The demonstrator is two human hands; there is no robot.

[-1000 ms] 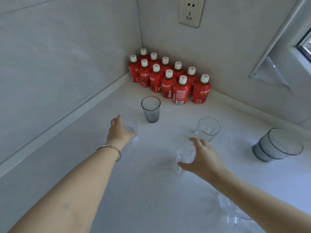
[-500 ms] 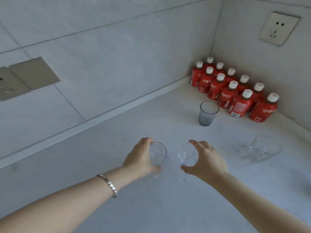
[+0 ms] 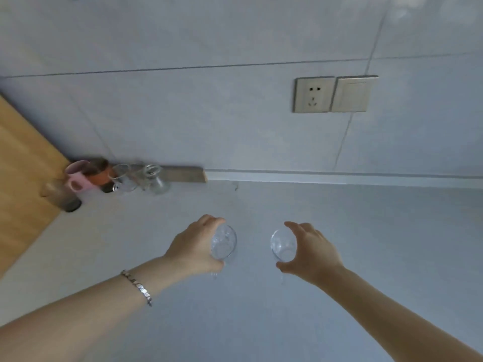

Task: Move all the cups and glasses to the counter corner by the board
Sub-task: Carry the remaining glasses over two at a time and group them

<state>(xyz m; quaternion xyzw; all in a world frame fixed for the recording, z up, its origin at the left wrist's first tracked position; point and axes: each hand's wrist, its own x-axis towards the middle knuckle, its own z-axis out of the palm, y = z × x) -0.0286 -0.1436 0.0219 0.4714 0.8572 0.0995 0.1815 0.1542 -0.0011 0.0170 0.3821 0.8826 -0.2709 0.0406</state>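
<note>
Left grip (image 3: 194, 245) and right grip (image 3: 308, 253) each hold a clear glass (image 3: 224, 242).

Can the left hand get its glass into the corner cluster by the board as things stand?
Probably yes. The left hand holds a clear glass, and bare counter lies between it and the cups beside the wooden board. Open space remains in front of the cluster.

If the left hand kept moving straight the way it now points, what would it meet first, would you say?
Probably nothing soon: the left hand, gripping a clear glass, points over bare grey counter toward the wall; depth is unclear.
</note>
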